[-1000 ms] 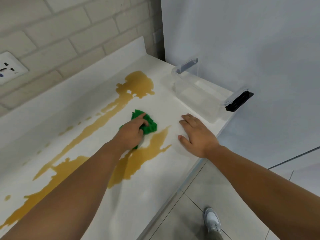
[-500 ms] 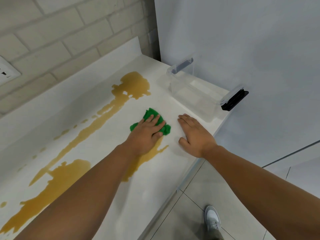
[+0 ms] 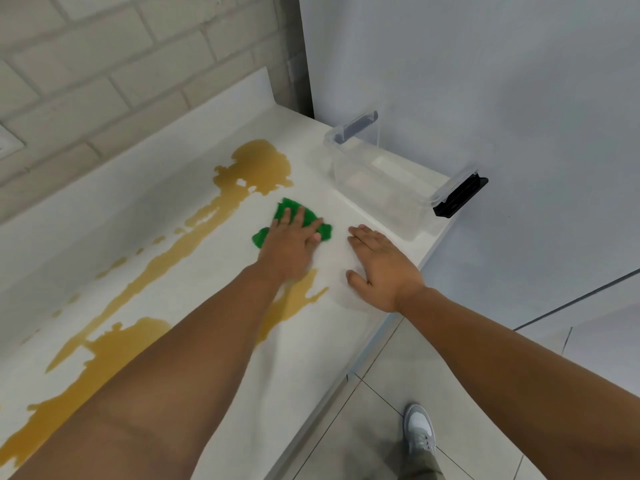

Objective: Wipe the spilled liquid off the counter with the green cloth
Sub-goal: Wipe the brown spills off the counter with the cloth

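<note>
view: head-worn, wide-angle, above and behind left hand (image 3: 291, 252) and right hand (image 3: 384, 271)
facing: forward-down onto bench (image 3: 311, 341)
range: near, hands mid-frame

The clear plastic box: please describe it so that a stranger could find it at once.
Follow the white counter to its far right end. There stands a clear rectangular plastic box, beyond the flat right hand. Only it is transparent, with dark clips at both ends.

left grip (image 3: 289, 247) flat, fingers straight | right grip (image 3: 381, 268) flat, palm down | 2 arms outstretched
</note>
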`<state>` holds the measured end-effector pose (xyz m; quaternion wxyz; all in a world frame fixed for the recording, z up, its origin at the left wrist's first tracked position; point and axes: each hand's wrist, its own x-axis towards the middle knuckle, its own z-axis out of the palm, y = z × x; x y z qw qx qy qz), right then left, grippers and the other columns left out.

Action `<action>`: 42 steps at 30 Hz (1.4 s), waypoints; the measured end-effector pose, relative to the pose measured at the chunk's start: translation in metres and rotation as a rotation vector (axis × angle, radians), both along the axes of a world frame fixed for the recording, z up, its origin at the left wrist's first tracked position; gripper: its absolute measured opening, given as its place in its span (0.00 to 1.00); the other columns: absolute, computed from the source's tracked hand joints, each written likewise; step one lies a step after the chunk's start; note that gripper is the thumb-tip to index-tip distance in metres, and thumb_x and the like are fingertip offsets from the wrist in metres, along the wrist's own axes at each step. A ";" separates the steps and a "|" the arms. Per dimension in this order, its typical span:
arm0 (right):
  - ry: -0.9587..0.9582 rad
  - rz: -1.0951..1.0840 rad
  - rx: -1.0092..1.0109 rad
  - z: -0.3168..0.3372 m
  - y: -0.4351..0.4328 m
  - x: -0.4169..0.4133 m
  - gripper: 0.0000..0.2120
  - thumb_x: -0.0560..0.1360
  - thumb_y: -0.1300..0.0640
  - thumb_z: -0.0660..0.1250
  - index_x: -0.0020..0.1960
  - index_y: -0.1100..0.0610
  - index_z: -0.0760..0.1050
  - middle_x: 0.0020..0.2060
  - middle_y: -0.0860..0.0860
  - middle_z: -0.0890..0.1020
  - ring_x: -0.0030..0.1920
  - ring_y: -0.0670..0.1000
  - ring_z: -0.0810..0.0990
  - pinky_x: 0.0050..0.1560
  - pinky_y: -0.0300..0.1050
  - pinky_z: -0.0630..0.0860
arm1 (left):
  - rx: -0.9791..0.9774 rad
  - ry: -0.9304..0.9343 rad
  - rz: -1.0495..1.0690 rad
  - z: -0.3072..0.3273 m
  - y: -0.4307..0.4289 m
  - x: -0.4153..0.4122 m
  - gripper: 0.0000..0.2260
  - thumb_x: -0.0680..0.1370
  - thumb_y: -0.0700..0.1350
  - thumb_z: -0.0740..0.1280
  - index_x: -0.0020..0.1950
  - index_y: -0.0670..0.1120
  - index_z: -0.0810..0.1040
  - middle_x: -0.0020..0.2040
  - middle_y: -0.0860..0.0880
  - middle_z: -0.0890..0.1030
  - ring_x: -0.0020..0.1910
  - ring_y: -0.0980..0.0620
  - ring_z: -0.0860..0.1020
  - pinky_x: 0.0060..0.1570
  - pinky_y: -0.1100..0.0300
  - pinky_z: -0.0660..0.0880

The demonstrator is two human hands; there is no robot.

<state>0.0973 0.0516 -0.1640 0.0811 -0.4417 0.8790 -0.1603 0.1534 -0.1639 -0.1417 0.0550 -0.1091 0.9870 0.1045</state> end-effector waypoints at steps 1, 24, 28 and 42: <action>-0.005 0.002 -0.005 0.000 0.000 0.000 0.41 0.75 0.35 0.43 0.80 0.60 0.54 0.80 0.52 0.52 0.80 0.49 0.47 0.79 0.45 0.44 | 0.046 0.020 -0.074 0.000 0.006 0.008 0.21 0.84 0.54 0.50 0.78 0.57 0.60 0.80 0.46 0.52 0.79 0.42 0.47 0.77 0.47 0.44; 0.014 0.044 0.098 0.003 0.000 0.002 0.49 0.73 0.24 0.42 0.81 0.58 0.45 0.80 0.52 0.44 0.79 0.50 0.40 0.79 0.50 0.43 | -0.083 0.005 -0.101 -0.009 0.021 0.043 0.22 0.84 0.55 0.51 0.79 0.60 0.55 0.81 0.50 0.51 0.80 0.45 0.47 0.77 0.45 0.46; 0.093 0.109 0.198 0.004 0.008 0.000 0.48 0.74 0.25 0.44 0.80 0.59 0.41 0.80 0.53 0.39 0.79 0.50 0.36 0.79 0.50 0.41 | -0.056 0.019 -0.071 -0.010 -0.010 0.080 0.23 0.83 0.57 0.46 0.79 0.60 0.55 0.81 0.51 0.51 0.80 0.46 0.48 0.77 0.49 0.45; 0.074 0.219 0.202 0.007 0.017 -0.004 0.64 0.63 0.15 0.50 0.80 0.60 0.38 0.79 0.55 0.37 0.78 0.52 0.34 0.79 0.52 0.39 | -0.047 -0.040 -0.018 -0.001 0.070 0.053 0.22 0.85 0.53 0.49 0.80 0.58 0.52 0.81 0.50 0.50 0.79 0.43 0.46 0.77 0.45 0.43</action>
